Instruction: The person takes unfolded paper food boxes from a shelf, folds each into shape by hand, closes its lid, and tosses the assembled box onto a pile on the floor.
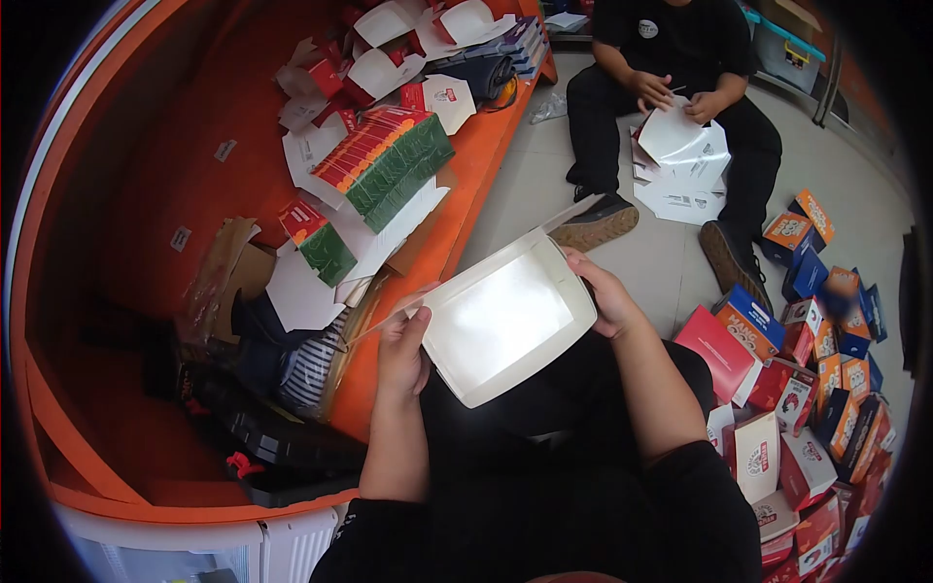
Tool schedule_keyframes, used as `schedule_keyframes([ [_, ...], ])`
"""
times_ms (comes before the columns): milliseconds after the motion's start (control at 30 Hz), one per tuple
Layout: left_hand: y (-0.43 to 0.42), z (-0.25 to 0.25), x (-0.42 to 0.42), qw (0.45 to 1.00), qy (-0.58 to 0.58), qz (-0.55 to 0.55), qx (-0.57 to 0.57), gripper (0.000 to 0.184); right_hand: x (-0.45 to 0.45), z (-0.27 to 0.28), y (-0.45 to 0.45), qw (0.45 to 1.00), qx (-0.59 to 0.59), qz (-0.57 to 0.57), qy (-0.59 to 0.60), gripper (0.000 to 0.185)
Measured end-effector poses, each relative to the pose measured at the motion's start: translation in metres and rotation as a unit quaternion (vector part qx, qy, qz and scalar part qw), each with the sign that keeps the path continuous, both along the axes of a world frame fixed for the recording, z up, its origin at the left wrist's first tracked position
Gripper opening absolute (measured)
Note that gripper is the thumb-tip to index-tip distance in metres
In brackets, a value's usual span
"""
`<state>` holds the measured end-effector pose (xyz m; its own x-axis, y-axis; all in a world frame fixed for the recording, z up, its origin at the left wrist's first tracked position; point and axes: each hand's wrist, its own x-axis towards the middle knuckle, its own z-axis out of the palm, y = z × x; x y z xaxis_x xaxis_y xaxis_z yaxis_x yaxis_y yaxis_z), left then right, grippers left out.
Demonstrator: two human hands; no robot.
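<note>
A white paperboard food box point(501, 321) is between my two hands, its shiny white inside facing up and its flaps standing out at the sides. My left hand point(404, 350) grips the left edge, thumb on the rim. My right hand point(601, 296) holds the right end, with the fingers partly hidden behind the wall. The box is above my lap, apart from the orange shelf on the left.
Red and green folded cartons point(389, 160) lie on the orange shelf point(466, 209). Across from me a person point(671, 58) sits on the floor handling white cardboard point(685, 146). Several printed boxes point(758, 457) are heaped at my right. A black case point(262, 418) sits lower left.
</note>
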<state>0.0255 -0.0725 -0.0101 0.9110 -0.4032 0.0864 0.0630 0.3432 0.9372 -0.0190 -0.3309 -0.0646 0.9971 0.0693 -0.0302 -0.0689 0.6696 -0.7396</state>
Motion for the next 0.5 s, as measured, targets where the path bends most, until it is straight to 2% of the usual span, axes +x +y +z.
schedule_keyframes([
  [200,-0.009,0.003,0.000,0.997,0.040,0.059,0.018,0.033,0.000,-0.003,-0.001,1.000,0.004,0.005,-0.013,0.052],
  [300,-0.007,0.006,0.005,0.992,0.111,0.056,0.036,0.039,0.001,-0.005,-0.006,0.999,0.029,0.020,-0.039,0.057],
  [333,-0.019,0.013,-0.005,0.983,0.165,0.059,-0.051,0.043,0.000,-0.002,-0.008,0.999,0.012,0.000,-0.036,0.060],
  [367,-0.020,0.012,-0.003,0.980,0.185,0.032,-0.064,0.043,-0.002,0.003,-0.009,0.999,-0.005,-0.020,-0.033,0.062],
  [433,-0.017,0.005,0.000,0.970,0.226,-0.019,-0.090,0.044,-0.002,-0.004,-0.009,0.995,0.004,-0.020,-0.100,0.059],
  [500,-0.013,-0.013,0.008,0.971,0.230,-0.046,-0.047,0.045,-0.001,-0.010,-0.005,0.982,0.011,-0.015,-0.188,0.059],
])
